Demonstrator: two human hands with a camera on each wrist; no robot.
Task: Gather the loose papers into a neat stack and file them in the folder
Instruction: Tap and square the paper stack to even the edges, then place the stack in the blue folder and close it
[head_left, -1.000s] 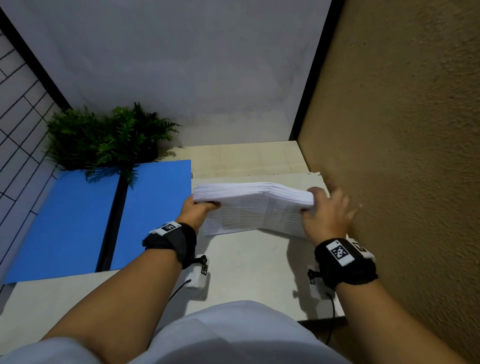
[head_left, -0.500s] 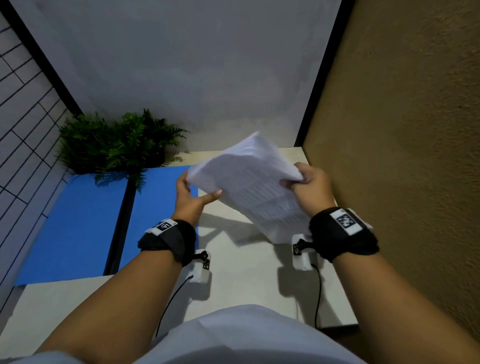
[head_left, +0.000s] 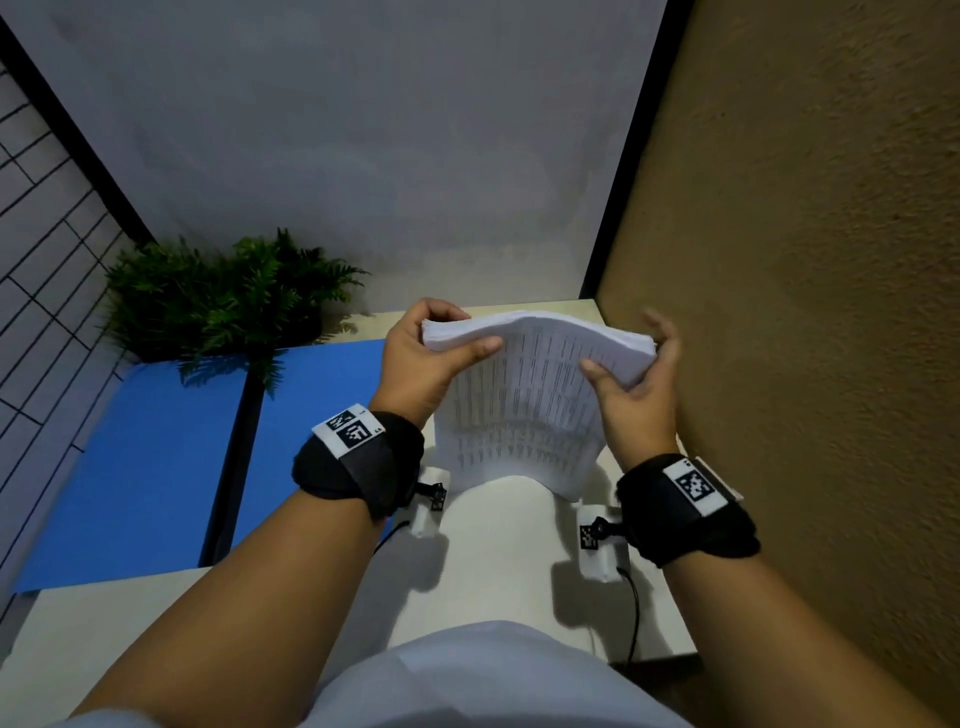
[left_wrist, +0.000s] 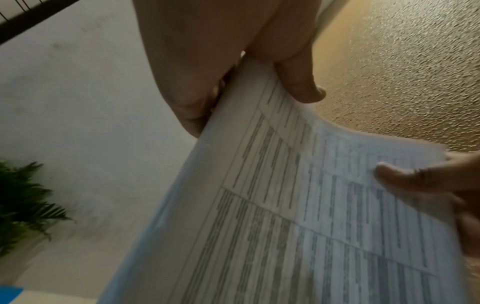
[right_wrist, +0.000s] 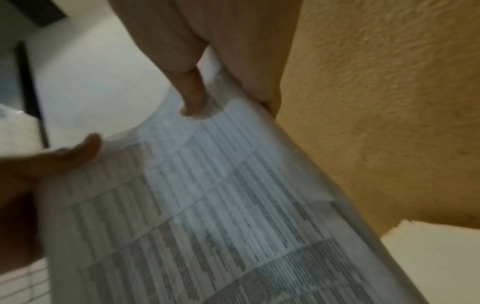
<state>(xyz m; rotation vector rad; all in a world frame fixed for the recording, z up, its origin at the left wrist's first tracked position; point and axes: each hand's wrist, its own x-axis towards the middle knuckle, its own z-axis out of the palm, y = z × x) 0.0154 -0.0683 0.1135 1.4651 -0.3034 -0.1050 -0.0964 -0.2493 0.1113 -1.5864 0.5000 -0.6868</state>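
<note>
A thick stack of printed papers stands on its lower edge on the pale desk, tilted toward me and bowed at the top. My left hand grips its upper left corner, thumb on the printed face. My right hand holds the upper right corner, thumb on the face and fingers behind. Both wrist views show the printed sheets close up with a thumb pressed on them. The open blue folder lies flat on the desk to the left.
A green fern-like plant stands at the back left behind the folder. A rough tan wall runs close along the right side of the desk. A grey wall closes the back.
The stack was lifted off the desk, swung up and turned on end. It now stands upright between both hands, which have shifted to its top corners.
</note>
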